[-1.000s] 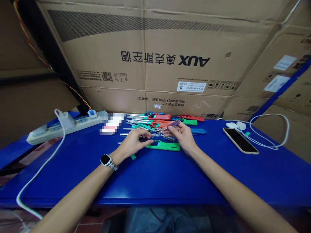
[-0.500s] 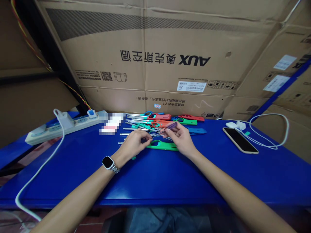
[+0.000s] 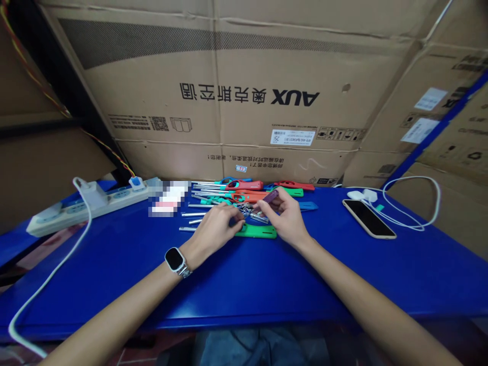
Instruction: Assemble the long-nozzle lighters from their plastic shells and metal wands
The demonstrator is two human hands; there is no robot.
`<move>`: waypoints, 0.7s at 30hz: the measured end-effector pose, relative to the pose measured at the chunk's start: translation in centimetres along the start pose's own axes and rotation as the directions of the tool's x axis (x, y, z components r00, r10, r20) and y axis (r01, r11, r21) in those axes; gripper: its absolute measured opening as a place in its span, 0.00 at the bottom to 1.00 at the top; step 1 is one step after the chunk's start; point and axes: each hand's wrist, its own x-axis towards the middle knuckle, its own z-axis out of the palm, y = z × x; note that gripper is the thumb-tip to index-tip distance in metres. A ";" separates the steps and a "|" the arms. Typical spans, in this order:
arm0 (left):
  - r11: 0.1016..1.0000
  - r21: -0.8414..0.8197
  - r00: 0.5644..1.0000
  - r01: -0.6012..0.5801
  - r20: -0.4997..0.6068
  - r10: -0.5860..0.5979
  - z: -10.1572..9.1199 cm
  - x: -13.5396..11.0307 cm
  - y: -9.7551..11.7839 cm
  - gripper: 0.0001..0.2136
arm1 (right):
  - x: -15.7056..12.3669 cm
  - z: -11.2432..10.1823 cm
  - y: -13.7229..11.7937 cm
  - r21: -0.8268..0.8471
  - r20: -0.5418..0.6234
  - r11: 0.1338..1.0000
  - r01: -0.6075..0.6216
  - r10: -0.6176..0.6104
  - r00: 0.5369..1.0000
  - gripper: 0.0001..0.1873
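Observation:
My left hand (image 3: pixel 219 223), a watch on its wrist, is closed with fingertips pinched together above a green stick lighter (image 3: pixel 259 232). What those fingers hold, if anything, is too small to make out. My right hand (image 3: pixel 287 216) grips a tool with a purple handle (image 3: pixel 271 196), probably a screwdriver; its tip is not clear. Between the hands lies a small heap of thin metal pieces (image 3: pixel 244 208). Behind it, several stick lighters lie side by side, among them a red one (image 3: pixel 247 185) and an orange one (image 3: pixel 251 196), metal necks pointing left.
A white power strip (image 3: pixel 95 203) with a plugged-in charger and a white cable lies at the left of the blue table (image 3: pixel 244 284). At the right are a phone (image 3: pixel 369 218) and a coiled white cable (image 3: pixel 434 203). A large cardboard sheet (image 3: pixel 213 66) stands behind.
My left hand has shifted slightly right, nearer the metal pieces. The purple-handled tool stays in my right hand, and the camera view has turned a little.

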 end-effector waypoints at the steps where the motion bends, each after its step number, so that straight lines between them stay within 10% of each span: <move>1: 1.000 0.005 1.000 0.004 0.009 -0.004 -0.1 0.3 0.3 0.04 | 0.1 -0.4 0.0 0.008 -0.020 1.000 0.000 0.001 1.000 0.14; 11: 0.989 -0.038 0.969 -0.141 0.199 0.146 2.1 2.7 2.4 0.15 | 0.2 -3.2 1.7 0.088 -0.137 0.992 -0.092 0.103 0.985 0.19; 21: 0.994 -0.062 0.967 -0.090 0.235 0.102 0.8 1.5 -0.6 0.11 | -0.2 -1.7 1.1 0.076 -0.023 0.994 -0.080 0.082 0.996 0.17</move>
